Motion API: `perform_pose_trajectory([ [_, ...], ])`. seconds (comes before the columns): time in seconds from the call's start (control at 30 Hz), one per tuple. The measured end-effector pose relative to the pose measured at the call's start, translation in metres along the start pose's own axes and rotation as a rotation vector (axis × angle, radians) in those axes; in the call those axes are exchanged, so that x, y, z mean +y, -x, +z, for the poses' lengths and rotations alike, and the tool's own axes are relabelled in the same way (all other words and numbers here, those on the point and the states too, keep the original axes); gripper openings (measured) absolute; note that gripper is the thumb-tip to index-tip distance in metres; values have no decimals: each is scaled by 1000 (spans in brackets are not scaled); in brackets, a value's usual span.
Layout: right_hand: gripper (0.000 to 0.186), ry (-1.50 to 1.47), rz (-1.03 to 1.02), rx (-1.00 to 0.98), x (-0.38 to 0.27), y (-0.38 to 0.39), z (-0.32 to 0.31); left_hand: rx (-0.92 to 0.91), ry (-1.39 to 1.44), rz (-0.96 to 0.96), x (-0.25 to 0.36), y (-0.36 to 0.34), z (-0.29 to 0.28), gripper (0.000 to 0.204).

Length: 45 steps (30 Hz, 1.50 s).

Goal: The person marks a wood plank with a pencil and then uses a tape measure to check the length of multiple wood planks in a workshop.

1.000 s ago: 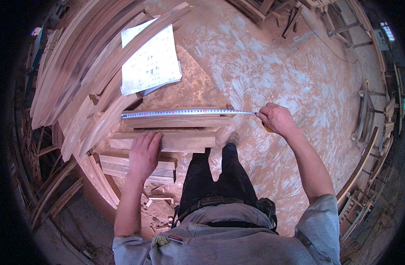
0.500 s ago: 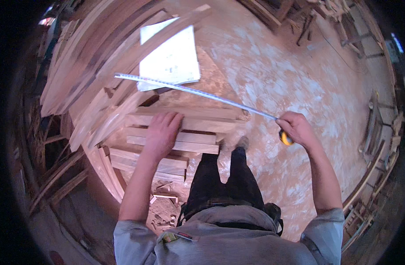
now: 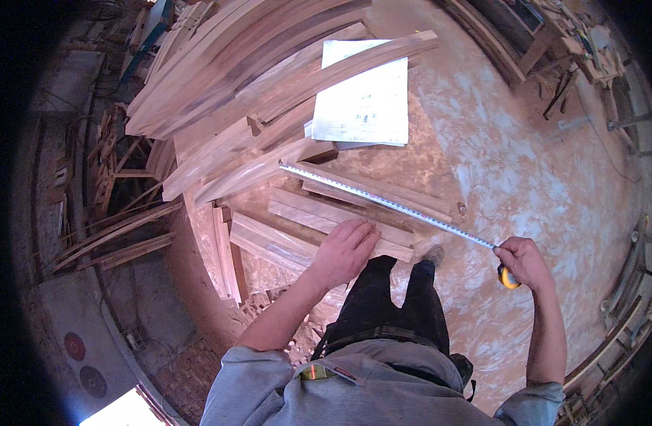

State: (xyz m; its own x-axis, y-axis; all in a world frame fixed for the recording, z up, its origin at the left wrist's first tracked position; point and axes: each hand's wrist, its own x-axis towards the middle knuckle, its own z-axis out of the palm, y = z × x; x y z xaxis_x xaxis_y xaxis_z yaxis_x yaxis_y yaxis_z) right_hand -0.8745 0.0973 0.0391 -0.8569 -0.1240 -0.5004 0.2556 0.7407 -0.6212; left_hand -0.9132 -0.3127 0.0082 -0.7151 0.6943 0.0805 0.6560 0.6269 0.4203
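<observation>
My right hand (image 3: 526,263) is closed around a tape measure (image 3: 508,277) with a yellow and black case. Its long pale blade (image 3: 397,206) is drawn out to the left, slanting over a long wooden board (image 3: 390,190). The blade's free end is near that board's far left end; whether it touches cannot be made out. My left hand (image 3: 346,250) is lowered over a pair of shorter wooden pieces (image 3: 326,216), fingers extended over the wood and thumb mostly hidden. Another pair of short pieces (image 3: 273,241) is to its left.
Paper sheets (image 3: 361,106) with printed drawings lie beyond the blade, partly under a curved wooden piece (image 3: 383,53). Several long curved timbers (image 3: 248,64) are stacked at far left. More wood stands along the right edge (image 3: 617,312) and on a rack (image 3: 127,234) at left.
The blade's free end has come off the papers and is now over the long board's left end. My left hand has shifted nearer over the short pieces. The whole view has swung left.
</observation>
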Motion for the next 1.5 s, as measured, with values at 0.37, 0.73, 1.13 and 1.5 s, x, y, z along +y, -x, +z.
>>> perform_pose_trajectory([
  [0.37,31,112,-101,26,-3,-7,2,-59,-41,-150,-27,20,-1,41],
  [0.73,32,305,-134,144,15,-8,11,-210,-326,-169,-69,19,-10,66],
  [1.13,27,312,-153,196,9,1,13,-257,-252,-169,-52,5,-12,67],
  [1.5,18,-530,254,511,50,60,61,-97,-302,-170,-57,13,18,49],
])
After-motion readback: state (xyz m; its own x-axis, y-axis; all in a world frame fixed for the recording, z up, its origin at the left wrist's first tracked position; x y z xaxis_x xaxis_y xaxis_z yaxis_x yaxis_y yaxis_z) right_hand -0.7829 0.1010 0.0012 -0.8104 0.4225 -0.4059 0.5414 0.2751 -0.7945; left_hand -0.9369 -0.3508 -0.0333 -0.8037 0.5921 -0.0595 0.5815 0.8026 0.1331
